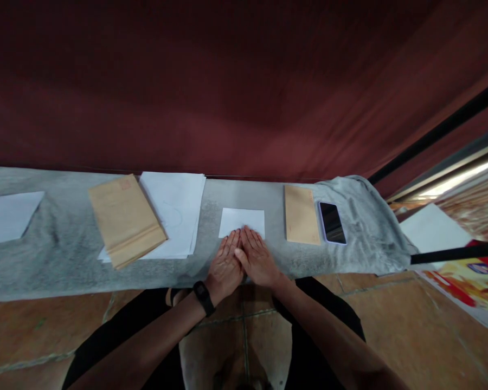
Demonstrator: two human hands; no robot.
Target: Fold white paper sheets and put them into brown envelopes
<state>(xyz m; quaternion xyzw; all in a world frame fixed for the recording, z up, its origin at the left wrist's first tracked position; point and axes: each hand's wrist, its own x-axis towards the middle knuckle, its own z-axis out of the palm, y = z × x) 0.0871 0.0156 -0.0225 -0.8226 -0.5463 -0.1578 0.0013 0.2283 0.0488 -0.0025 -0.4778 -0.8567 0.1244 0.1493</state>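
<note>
Head camera looks down on both hands laid flat, side by side, on a small white sheet (241,221) near the middle of the frame. The left hand (224,265) (a dark watch (204,297) on its wrist) and the right hand (255,258) touch along their inner edges, fingers (231,241) stretched out and held together, palms down, gripping nothing. They cover the sheet's near edge; the rest of it lies just beyond the fingertips, toward the top of the frame, its long axis running left to right. Both hands sit about equally near it.

The sheet rests on a grey cloth (65,254) spread over the desk. Left of centre, a brown envelope stack (126,219) lies tilted on a pile of white paper (179,208); another white sheet (8,216) lies at the far left edge. Just right of the hands lie a single brown envelope (301,214) and a phone (332,222), which seem to touch, though the view is too small to be sure. A dark red curtain (228,81) fills the upper frame, tiled floor (390,314) the lower.
</note>
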